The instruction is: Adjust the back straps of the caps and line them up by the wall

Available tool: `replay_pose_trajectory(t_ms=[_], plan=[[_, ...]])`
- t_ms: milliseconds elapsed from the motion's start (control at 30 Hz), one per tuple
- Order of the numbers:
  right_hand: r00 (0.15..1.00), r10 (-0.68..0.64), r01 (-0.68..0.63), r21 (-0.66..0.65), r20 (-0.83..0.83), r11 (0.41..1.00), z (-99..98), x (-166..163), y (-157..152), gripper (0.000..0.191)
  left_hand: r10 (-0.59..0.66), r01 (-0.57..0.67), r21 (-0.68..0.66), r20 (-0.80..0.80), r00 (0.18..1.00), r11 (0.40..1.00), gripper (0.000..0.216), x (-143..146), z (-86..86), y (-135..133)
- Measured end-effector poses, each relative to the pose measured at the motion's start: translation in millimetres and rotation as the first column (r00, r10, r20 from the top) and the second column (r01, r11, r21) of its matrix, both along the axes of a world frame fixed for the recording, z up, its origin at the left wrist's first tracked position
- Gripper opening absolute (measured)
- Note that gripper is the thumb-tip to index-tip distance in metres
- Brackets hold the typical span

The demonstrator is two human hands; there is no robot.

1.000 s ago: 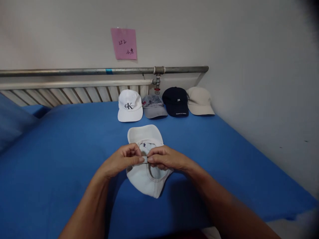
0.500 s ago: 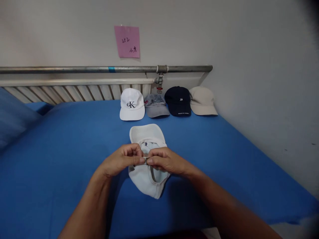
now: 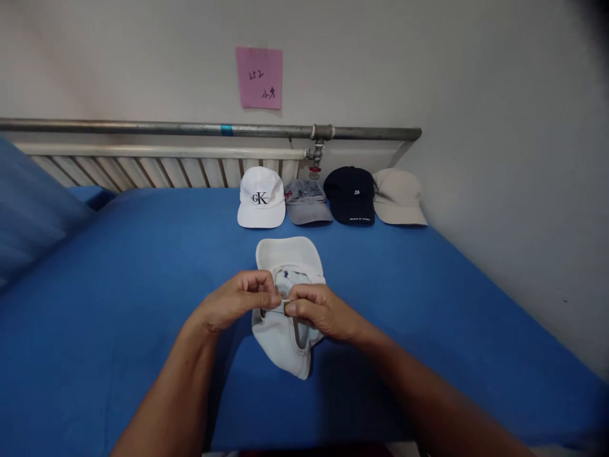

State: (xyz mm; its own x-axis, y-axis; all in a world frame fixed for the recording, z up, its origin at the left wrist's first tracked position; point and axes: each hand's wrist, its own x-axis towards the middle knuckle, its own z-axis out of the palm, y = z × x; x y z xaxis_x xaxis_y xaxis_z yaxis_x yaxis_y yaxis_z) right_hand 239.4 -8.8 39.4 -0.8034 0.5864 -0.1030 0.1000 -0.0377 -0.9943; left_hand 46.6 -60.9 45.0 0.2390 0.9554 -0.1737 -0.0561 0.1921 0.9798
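A pale white baseball cap lies on the blue-covered surface, its brim pointing away from me and its inside partly showing. My left hand pinches the cap's back strap between thumb and fingers. Close beside it, my right hand pinches the small metal buckle on that strap. A short bit of strap shows between the two hands. The fingertips hide part of the buckle.
Behind stand a white cap, a grey cap, a navy cap and a beige cap in a row. A radiator and a metal pipe run along the wall, under a pink note.
My left fingers have moved slightly off the buckle along the strap, showing more of it. My right hand keeps its pinch. The whole view has shifted a little.
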Motion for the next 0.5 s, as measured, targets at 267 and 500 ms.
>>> replay_pose_trajectory(t_ms=[267, 500], plan=[[0.995, -0.098, 0.097, 0.055, -0.001, 0.994, -6.8, -2.6, 3.1, 0.028, -0.024, 0.024, 0.008, -0.043, 0.999, 1.0, 0.022, 0.7, 2.0, -0.7], [0.993, -0.111, 0.112, 0.011, -0.025, 0.994, -3.0, -4.4, -2.9, 0.026, -0.018, 0.019, 0.022, -0.034, 0.999, 1.0, 0.021, 0.1, 4.1, 0.5]])
